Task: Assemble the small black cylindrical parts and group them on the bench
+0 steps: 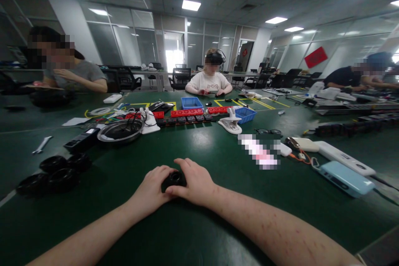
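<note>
Both of my hands are wrapped around a round black part (176, 178) with a hole in its top, low over the green table (199, 149). My left hand (155, 185) grips its left side, and my right hand (196, 181) covers its right side with the thumb across the near edge. The fingers hide most of the part, so its exact kind is unclear. Several black ring-shaped parts (64, 178) sit together at the left. Behind them lies a black box-shaped device (81, 140) beside a round metal-rimmed pan-like piece (121, 132).
An open-ended wrench (42, 144) lies far left. Red and black socket strips (187, 113), blue bins (191, 103) and a white clip stand (230, 124) fill the middle. Glasses (268, 132), a light-blue power bank (346, 178) and cables lie right. Other people (210, 79) sit around the table.
</note>
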`<state>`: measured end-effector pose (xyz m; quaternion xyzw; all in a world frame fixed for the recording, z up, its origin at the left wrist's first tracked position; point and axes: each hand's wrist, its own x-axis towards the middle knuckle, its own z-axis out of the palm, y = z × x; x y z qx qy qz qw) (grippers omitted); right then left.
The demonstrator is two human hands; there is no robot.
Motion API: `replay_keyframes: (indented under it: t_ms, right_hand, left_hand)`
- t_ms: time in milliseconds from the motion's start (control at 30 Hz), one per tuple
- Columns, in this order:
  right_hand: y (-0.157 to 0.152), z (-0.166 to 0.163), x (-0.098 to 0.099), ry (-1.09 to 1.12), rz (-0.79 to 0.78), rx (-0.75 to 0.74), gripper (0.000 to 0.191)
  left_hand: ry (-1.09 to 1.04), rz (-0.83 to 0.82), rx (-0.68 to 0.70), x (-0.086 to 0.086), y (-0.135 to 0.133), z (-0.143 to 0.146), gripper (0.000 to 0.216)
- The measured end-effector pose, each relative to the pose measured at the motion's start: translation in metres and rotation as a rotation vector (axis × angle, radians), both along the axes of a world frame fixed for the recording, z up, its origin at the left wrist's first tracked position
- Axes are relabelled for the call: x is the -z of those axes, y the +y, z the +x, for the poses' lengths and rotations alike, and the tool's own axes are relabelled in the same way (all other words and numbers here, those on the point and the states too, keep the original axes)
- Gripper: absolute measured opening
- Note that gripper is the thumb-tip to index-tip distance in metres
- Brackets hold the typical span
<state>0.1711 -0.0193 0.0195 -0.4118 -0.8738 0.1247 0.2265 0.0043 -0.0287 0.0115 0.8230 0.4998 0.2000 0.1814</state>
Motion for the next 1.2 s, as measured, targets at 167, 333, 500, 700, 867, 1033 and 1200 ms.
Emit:
replay_keyframes:
  t_ms: [167, 333, 500, 700, 867, 1033, 1200]
  right_hand:
    - [0.004, 0.004, -0.005, 0.08, 0.041, -0.078, 0.038]
    - [0.007, 0.012, -0.013, 0.52, 0.205, 0.012, 0.032]
    - [0.015, 0.014, -0.008, 0.524, 0.197, 0.121, 0.036]
    - [0.038, 0.016, 0.015, 0.105, -0.049, 0.145, 0.023]
    - [0.045, 0.018, 0.02, 0.141, -0.055, 0.095, 0.025]
    - [0.044, 0.018, 0.02, 0.199, -0.048, 0.047, 0.022]
    - [0.046, 0.018, 0.024, 0.127, -0.023, 0.053, 0.016]
  left_hand:
    - [0.02, -0.028, -0.026, -0.001, 0.001, 0.0, 0.02]
    - [0.022, -0.002, 0.004, 0.003, 0.003, 0.0, 0.027]
    - [0.026, -0.009, -0.024, 0.004, 0.004, -0.001, 0.031]
    - [-0.05, -0.032, -0.038, 0.0, 0.0, -0.002, 0.043]
    - [-0.115, -0.091, 0.052, -0.007, -0.001, -0.006, 0.033]
    - [0.03, -0.116, 0.012, -0.015, 0.002, -0.009, 0.032]
    - [0.116, -0.125, -0.107, -0.028, -0.004, -0.031, 0.035]
